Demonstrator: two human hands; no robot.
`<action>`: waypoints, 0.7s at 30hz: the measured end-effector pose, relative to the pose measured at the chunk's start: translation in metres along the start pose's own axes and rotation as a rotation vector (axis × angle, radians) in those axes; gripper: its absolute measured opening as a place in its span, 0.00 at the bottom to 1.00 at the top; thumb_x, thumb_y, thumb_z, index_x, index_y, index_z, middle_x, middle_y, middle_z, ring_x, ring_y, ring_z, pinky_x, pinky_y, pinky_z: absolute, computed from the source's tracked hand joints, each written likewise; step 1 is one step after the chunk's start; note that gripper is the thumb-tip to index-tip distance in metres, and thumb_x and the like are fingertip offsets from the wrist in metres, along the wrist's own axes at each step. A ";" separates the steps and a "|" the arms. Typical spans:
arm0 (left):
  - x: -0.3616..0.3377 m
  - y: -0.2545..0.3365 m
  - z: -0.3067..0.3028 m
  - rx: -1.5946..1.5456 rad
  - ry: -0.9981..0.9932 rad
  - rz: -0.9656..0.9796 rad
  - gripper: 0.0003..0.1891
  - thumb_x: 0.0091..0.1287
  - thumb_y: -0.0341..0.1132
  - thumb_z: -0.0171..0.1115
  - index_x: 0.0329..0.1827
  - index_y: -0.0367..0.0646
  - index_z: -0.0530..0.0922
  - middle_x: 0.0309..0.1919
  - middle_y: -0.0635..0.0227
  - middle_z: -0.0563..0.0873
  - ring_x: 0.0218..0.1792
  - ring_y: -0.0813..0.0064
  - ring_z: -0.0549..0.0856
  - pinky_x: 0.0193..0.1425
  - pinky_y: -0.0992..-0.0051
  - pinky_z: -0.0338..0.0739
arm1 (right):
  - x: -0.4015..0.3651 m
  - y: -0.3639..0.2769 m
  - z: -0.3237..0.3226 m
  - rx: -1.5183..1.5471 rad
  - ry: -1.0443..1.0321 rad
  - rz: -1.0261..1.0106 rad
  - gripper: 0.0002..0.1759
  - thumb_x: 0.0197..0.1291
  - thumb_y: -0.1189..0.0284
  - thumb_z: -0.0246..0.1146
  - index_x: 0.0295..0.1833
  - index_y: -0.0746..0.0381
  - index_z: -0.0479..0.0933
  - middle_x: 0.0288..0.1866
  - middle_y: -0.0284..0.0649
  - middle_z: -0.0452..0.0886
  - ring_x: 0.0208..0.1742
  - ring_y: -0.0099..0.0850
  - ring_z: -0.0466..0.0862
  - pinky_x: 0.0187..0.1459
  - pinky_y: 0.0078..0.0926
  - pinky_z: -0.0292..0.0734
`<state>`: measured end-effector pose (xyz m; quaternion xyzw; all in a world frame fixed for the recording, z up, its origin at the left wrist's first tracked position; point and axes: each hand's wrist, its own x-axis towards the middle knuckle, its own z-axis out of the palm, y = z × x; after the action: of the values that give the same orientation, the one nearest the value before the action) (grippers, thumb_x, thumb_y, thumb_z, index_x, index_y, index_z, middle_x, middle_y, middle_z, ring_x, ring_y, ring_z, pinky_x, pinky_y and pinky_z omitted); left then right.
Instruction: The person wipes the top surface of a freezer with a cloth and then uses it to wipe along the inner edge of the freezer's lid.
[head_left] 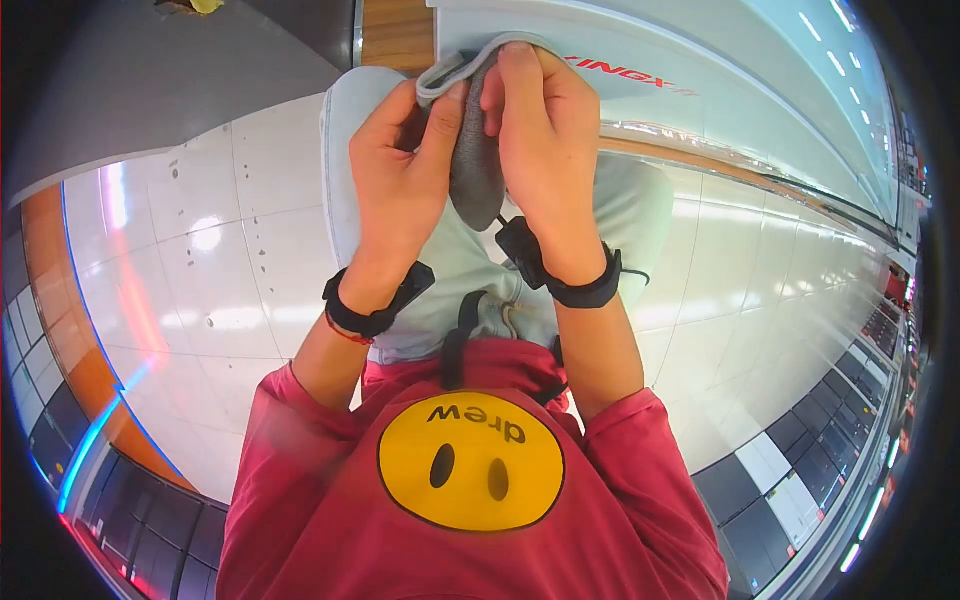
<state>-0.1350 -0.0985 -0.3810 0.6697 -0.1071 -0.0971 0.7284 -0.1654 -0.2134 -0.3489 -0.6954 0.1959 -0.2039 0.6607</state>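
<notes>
A grey sock [478, 170] with a lighter grey cuff hangs between my two hands, its toe pointing down toward my lap. My left hand [405, 165] pinches the cuff's edge on one side, thumb against the fabric. On the other side my right hand [545, 135] is closed on the cuff, its thumb on top near the upper edge. The cuff is spread into a loop between them. Both wrists wear black straps with small devices.
A white case or counter [700, 95] with red lettering stands just beyond my hands. At the upper left is a dark grey surface [150, 100] with a small yellow and brown item [200, 5] on it. Pale floor tiles [200, 260] lie around my legs.
</notes>
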 end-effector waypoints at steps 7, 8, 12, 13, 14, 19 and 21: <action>-0.001 0.010 0.006 -0.015 0.035 0.045 0.07 0.78 0.31 0.65 0.47 0.34 0.84 0.31 0.81 0.81 0.32 0.92 0.72 0.35 0.84 0.67 | 0.000 -0.017 0.002 0.016 0.033 -0.049 0.24 0.80 0.64 0.55 0.28 0.65 0.75 0.18 0.31 0.72 0.22 0.18 0.69 0.27 0.23 0.65; 0.000 0.010 0.006 -0.011 0.034 0.041 0.07 0.78 0.31 0.65 0.46 0.34 0.84 0.30 0.81 0.81 0.32 0.92 0.72 0.34 0.84 0.66 | 0.001 -0.017 0.002 0.018 0.028 -0.036 0.24 0.80 0.64 0.55 0.28 0.65 0.75 0.18 0.31 0.72 0.22 0.18 0.69 0.27 0.23 0.65; 0.000 0.004 0.000 0.005 0.004 0.004 0.07 0.78 0.30 0.65 0.46 0.34 0.84 0.29 0.82 0.80 0.31 0.92 0.72 0.33 0.84 0.65 | -0.002 -0.005 0.001 0.019 0.003 0.034 0.25 0.80 0.62 0.54 0.27 0.63 0.74 0.21 0.30 0.72 0.24 0.18 0.69 0.29 0.22 0.63; -0.001 0.001 -0.002 0.010 -0.011 -0.013 0.07 0.78 0.30 0.65 0.46 0.34 0.84 0.29 0.82 0.80 0.31 0.92 0.72 0.33 0.84 0.64 | -0.003 -0.003 0.000 0.017 -0.003 0.059 0.25 0.80 0.61 0.54 0.27 0.61 0.74 0.22 0.29 0.72 0.25 0.18 0.69 0.30 0.21 0.63; -0.002 0.000 -0.002 0.010 -0.009 -0.016 0.07 0.78 0.30 0.65 0.47 0.34 0.85 0.29 0.82 0.80 0.31 0.92 0.72 0.33 0.84 0.64 | -0.003 -0.003 0.000 0.015 -0.005 0.070 0.25 0.80 0.61 0.54 0.27 0.61 0.74 0.22 0.29 0.73 0.25 0.18 0.70 0.30 0.21 0.63; -0.005 0.013 0.002 -0.028 0.030 -0.054 0.07 0.78 0.31 0.65 0.46 0.35 0.84 0.29 0.82 0.80 0.31 0.92 0.71 0.33 0.84 0.64 | -0.001 -0.010 0.003 0.033 0.013 -0.049 0.25 0.80 0.62 0.55 0.28 0.65 0.75 0.18 0.32 0.71 0.22 0.18 0.69 0.27 0.24 0.64; -0.002 0.011 0.004 -0.011 0.026 0.006 0.07 0.79 0.31 0.65 0.46 0.35 0.84 0.29 0.83 0.80 0.31 0.92 0.71 0.33 0.84 0.64 | -0.001 -0.013 0.002 0.027 0.010 -0.043 0.25 0.80 0.63 0.54 0.28 0.65 0.75 0.18 0.32 0.72 0.22 0.19 0.69 0.27 0.24 0.65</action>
<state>-0.1377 -0.1012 -0.3702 0.6666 -0.0990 -0.0868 0.7337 -0.1647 -0.2105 -0.3362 -0.6896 0.1812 -0.2241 0.6643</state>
